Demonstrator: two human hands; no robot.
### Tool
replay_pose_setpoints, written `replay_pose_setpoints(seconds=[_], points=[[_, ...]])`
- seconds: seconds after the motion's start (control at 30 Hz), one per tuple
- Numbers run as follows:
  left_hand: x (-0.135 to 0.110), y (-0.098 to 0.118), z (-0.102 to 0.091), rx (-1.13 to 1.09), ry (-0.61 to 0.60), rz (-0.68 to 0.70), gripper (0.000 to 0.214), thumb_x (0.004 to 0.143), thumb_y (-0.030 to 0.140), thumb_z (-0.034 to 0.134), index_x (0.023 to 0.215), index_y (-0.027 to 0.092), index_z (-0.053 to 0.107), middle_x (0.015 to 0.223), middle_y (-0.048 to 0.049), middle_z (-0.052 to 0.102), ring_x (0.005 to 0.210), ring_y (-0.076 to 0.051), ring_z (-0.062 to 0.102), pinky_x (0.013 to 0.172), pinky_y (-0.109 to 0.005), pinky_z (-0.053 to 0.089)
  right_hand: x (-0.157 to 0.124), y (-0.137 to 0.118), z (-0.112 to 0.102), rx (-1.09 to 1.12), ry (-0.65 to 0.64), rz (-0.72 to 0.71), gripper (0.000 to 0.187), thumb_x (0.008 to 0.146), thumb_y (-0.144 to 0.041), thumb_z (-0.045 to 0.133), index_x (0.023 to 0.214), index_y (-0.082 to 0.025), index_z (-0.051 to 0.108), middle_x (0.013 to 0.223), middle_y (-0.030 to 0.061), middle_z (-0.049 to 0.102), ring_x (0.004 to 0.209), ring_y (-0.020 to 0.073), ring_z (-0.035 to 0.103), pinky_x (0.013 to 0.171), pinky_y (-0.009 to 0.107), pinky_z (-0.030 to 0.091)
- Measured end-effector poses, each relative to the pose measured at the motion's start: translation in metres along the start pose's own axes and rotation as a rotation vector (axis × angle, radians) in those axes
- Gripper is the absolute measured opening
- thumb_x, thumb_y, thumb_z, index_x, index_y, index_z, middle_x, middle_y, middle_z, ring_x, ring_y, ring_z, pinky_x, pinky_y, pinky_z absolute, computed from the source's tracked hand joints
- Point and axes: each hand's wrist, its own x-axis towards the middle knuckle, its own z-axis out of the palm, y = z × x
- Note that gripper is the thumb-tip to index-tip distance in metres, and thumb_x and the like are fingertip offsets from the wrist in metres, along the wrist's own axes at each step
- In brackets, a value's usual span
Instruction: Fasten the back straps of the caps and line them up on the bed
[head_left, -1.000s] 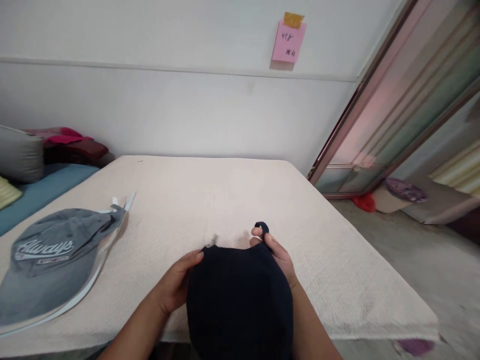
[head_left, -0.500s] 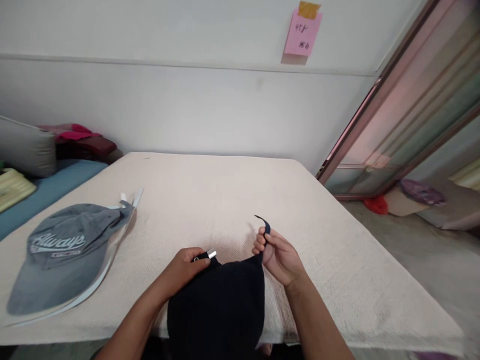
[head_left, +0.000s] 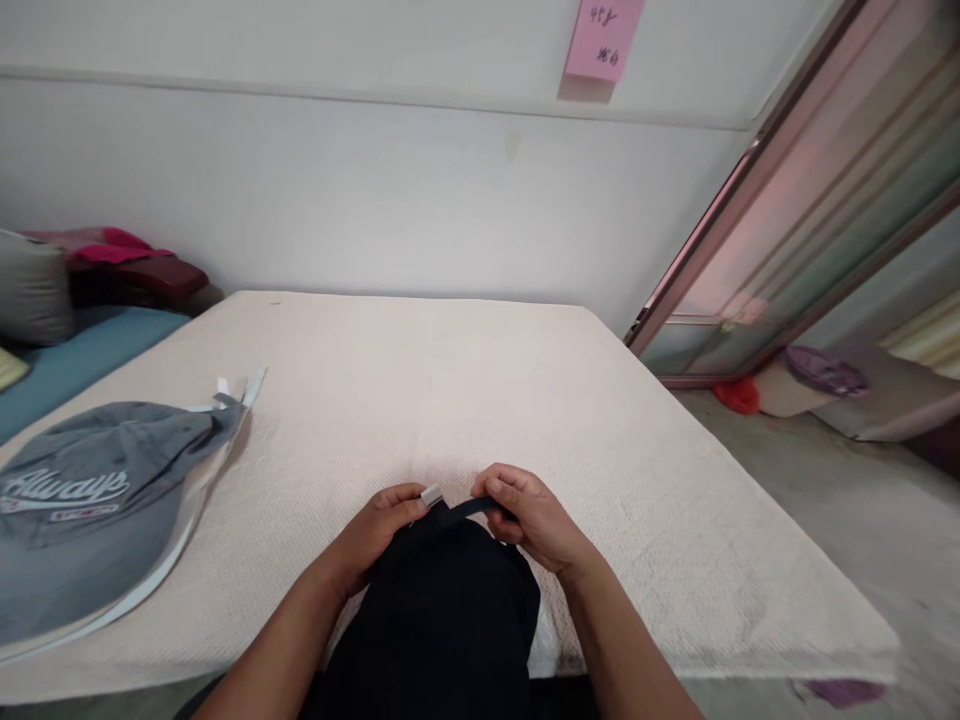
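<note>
Right fingers (head_left: 508, 492) have swung in toward nine o'clock, pinching the strap (head_left: 470, 508); left fingers (head_left: 406, 512) grip the dark cap (head_left: 450, 620) beside its clasp (head_left: 431, 495)!

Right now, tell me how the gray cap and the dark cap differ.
The gray cap shows white lettering; the dark cap shows none on its visible side. The gray cap lies on the covered table, untouched, while the dark cap is held, the left hand by the metal buckle and the right hand on the strap. Both are cloth caps.
</note>
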Motion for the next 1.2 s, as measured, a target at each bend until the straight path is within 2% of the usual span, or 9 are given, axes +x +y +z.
replay_pose_setpoints(seconds=[0.2,0.3,0.47,0.57,0.63,0.77,0.9,1.0,1.2], points=[[0.002,-0.003,0.001,-0.016,-0.068,-0.010,0.017,0.071,0.031,0.074,0.079,0.017,0.069,0.062,0.0024,0.062,0.050,-0.007,0.050,0.050,-0.018,0.034,0.002,0.003,0.004,-0.284,-0.112,0.014,0.021,0.077,-0.034,0.068,0.086,-0.015,0.067,0.065,-0.0024,0.050,0.057,0.0069,0.040,0.053,0.021,0.029],[0.002,-0.003,0.002,-0.019,-0.104,-0.032,0.018,0.070,0.030,0.075,0.077,0.015,0.069,0.061,0.0017,0.062,0.050,-0.007,0.050,0.050,-0.018,0.034,-0.001,0.004,0.004,-0.313,-0.128,0.009,0.016,0.078,-0.031,0.067,0.082,-0.016,0.067,0.065,-0.0020,0.052,0.058,0.0082,0.043,0.055,0.022,0.032],[0.004,-0.004,0.003,-0.102,-0.067,-0.031,0.030,0.064,0.028,0.079,0.091,0.017,0.071,0.071,-0.0018,0.069,0.058,-0.011,0.059,0.057,-0.021,0.042,-0.004,0.001,-0.004,-0.054,0.040,-0.185,0.008,0.080,-0.025,0.063,0.079,-0.017,0.062,0.074,0.0022,0.061,0.067,0.0123,0.054,0.064,0.027,0.039],[0.005,-0.006,0.004,-0.101,-0.093,-0.022,0.030,0.064,0.027,0.079,0.091,0.017,0.071,0.078,-0.0044,0.071,0.062,-0.013,0.061,0.061,-0.023,0.044,-0.004,-0.003,-0.006,0.193,0.093,-0.235,0.003,0.079,-0.020,0.061,0.080,-0.018,0.059,0.071,-0.0007,0.057,0.051,0.0067,0.043,0.052,0.023,0.032],[0.005,-0.006,0.005,-0.081,-0.112,-0.010,0.028,0.064,0.028,0.079,0.089,0.016,0.072,0.080,-0.0050,0.071,0.063,-0.013,0.061,0.062,-0.023,0.044,-0.004,-0.002,-0.005,0.227,0.068,-0.195,0.006,0.081,-0.022,0.060,0.078,-0.017,0.058,0.063,-0.0030,0.051,0.045,0.0044,0.034,0.046,0.021,0.024],[0.005,-0.006,0.006,-0.025,-0.122,0.004,0.022,0.070,0.033,0.075,0.083,0.016,0.072,0.070,-0.0027,0.068,0.054,-0.009,0.055,0.054,-0.020,0.040,-0.003,0.003,0.001,0.081,0.000,-0.066,0.020,0.083,-0.032,0.062,0.074,-0.015,0.057,0.053,-0.0065,0.040,0.042,0.0037,0.026,0.042,0.021,0.016],[0.002,-0.004,0.009,0.022,-0.201,-0.010,0.019,0.076,0.033,0.069,0.081,0.015,0.071,0.061,-0.0003,0.062,0.047,-0.007,0.048,0.048,-0.019,0.033,-0.003,0.006,0.006,-0.066,-0.018,0.019,0.025,0.080,-0.038,0.064,0.073,-0.015,0.059,0.050,-0.0075,0.038,0.042,0.0042,0.027,0.041,0.020,0.017],[0.001,-0.002,0.011,0.022,-0.192,-0.020,0.019,0.075,0.033,0.070,0.082,0.015,0.071,0.063,-0.0005,0.063,0.049,-0.007,0.048,0.048,-0.019,0.032,-0.004,0.004,0.009,-0.136,-0.021,0.050,0.027,0.080,-0.041,0.062,0.075,-0.015,0.061,0.050,-0.0068,0.040,0.042,0.0045,0.028,0.040,0.020,0.018],[0.001,0.000,0.009,0.047,-0.206,-0.021,0.017,0.074,0.032,0.071,0.081,0.016,0.071,0.063,0.0006,0.061,0.051,-0.007,0.047,0.051,-0.020,0.033,-0.003,0.004,0.010,-0.095,-0.059,0.096,0.025,0.080,-0.040,0.063,0.074,-0.015,0.060,0.050,-0.0075,0.039,0.042,0.0043,0.026,0.040,0.020,0.016]])
